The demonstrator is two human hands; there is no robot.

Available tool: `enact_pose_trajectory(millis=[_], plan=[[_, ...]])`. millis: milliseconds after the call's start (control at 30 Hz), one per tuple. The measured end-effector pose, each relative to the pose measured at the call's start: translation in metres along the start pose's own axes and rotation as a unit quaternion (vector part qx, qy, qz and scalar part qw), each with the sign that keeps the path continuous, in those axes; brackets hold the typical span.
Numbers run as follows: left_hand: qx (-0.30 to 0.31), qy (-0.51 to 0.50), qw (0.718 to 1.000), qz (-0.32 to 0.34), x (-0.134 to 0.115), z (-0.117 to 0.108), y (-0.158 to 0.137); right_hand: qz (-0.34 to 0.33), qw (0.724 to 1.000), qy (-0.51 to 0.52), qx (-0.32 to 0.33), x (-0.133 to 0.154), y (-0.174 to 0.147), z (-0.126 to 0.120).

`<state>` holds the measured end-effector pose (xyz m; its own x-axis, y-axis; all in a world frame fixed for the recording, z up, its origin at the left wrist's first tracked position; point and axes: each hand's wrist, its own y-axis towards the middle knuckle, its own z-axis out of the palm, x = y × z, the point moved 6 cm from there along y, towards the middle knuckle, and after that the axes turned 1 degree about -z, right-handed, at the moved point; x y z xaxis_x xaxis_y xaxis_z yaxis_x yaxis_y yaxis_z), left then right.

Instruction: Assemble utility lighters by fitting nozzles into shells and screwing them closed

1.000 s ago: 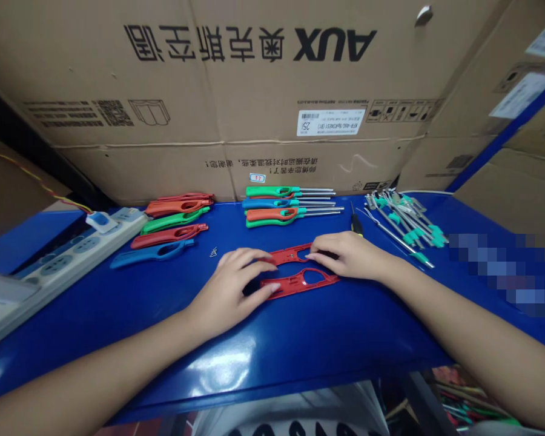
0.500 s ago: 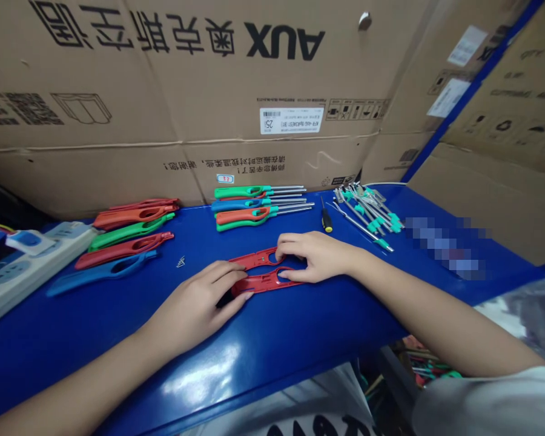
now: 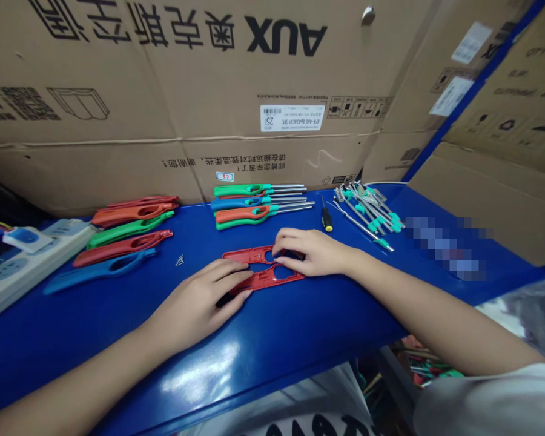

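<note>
Two red lighter casing halves lie side by side on the blue table, inner faces up. My left hand [image 3: 213, 290] closes its thumb and fingers round the left end of the nearer casing half [image 3: 272, 278]. Its fingertips reach close to the farther casing half [image 3: 243, 255]. At the right end of that farther half, my right hand [image 3: 311, 251] is closed with thumb and fingers over its ring-shaped part, hiding that end. The nearer half's oval opening is in plain sight just below my right thumb.
Screws [image 3: 180, 260] lie left of my hands, beyond them coloured lighter handles [image 3: 118, 245] and a power strip [image 3: 22, 266]. Assembled lighters [image 3: 245, 203], a screwdriver [image 3: 327, 218] and a pile of metal lighter tubes [image 3: 367, 209] are at the back. Cardboard [image 3: 186, 109] walls the table.
My right thumb has come away from the nearer half's oval opening and moved up toward the farther half. My left hand keeps its hold on the nearer half.
</note>
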<state>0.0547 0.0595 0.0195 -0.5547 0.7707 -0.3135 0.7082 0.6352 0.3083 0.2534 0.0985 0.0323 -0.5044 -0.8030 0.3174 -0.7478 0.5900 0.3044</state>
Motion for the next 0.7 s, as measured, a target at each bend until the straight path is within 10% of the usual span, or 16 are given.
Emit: enact_pose_trajectory(millis=[167,333,467,700], plan=[[-0.011,0.007,1.000,-0.008,0.001,-0.002,-0.001,0.131,0.981,-0.107,-0.096,-0.027,-0.006,-0.031],[-0.021,0.000,1.000,-0.012,0.001,-0.005,0.000,0.311,0.906,-0.256,-0.134,-0.066,-0.030,-0.080],[-0.019,0.007,1.000,-0.012,0.003,-0.007,0.000,0.483,0.826,-0.290,0.010,-0.109,-0.062,-0.094],[0.000,0.043,0.999,0.019,0.011,-0.012,-0.002,0.482,0.829,-0.239,0.153,-0.141,-0.081,-0.075]])
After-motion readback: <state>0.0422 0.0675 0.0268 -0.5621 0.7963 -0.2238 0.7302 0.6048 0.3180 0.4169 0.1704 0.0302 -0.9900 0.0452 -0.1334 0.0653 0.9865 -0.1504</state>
